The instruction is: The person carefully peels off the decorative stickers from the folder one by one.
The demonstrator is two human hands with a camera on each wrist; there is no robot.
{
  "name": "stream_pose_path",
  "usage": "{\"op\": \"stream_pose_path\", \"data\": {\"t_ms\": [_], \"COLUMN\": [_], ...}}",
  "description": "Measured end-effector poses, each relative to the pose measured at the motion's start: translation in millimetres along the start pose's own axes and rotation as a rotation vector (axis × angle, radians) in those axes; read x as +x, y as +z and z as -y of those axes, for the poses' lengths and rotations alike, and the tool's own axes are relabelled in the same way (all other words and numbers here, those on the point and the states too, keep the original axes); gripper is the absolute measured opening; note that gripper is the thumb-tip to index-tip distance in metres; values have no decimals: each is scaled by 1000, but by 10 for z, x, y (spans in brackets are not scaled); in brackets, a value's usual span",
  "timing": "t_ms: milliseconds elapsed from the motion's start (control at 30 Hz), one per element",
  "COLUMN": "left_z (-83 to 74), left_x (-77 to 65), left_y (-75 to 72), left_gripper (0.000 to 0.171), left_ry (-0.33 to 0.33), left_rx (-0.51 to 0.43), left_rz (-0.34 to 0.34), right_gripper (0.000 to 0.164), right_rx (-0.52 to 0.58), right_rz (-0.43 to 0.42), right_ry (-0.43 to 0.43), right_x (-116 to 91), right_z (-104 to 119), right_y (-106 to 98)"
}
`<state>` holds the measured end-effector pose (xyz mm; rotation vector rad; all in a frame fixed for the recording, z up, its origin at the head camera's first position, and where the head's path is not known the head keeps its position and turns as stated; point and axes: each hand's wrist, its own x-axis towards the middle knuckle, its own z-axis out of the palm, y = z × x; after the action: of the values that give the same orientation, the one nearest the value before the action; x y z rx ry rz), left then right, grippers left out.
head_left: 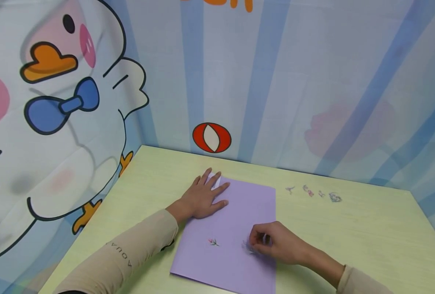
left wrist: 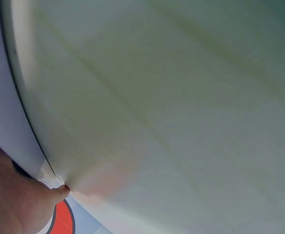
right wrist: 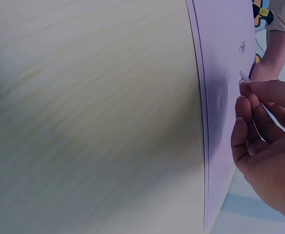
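A purple sheet of paper (head_left: pixel 246 208) lies flat on the pale green table (head_left: pixel 349 232). My left hand (head_left: pixel 209 192) rests flat on its far left corner with the fingers spread. My right hand (head_left: pixel 257 241) is over the sheet's near right part, its fingertips pinching a small pale sticker (head_left: pixel 247 246) that lies against the paper. A small flower sticker (head_left: pixel 213 242) sits on the sheet to the left of it. In the right wrist view the right hand (right wrist: pixel 259 131) has curled fingers meeting at the sticker (right wrist: pixel 243 75) on the purple sheet (right wrist: pixel 220 112).
Several small stickers (head_left: pixel 308 190) lie on the table beyond the sheet's right edge. A cartoon-printed fabric backdrop (head_left: pixel 74 102) walls the table at the back and left, with a red oval (head_left: pixel 211 137) behind the sheet. The left wrist view shows mostly table top (left wrist: pixel 181 97).
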<state>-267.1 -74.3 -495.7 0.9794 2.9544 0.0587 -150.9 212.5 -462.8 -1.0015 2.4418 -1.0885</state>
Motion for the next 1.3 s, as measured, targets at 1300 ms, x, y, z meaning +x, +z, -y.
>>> {"op": "stream_pose_path", "data": {"t_ms": [1300], "left_z": [21], "left_x": [41], "left_y": [64], "left_gripper": [73], "left_ry": [-19], "left_rx": [30], "left_rz": [18], "right_gripper": [6], "right_rx": [32], "right_rz": [-312], "right_ry": [223], "right_x": [-100], "right_z": [-268], "right_y": [-543]}}
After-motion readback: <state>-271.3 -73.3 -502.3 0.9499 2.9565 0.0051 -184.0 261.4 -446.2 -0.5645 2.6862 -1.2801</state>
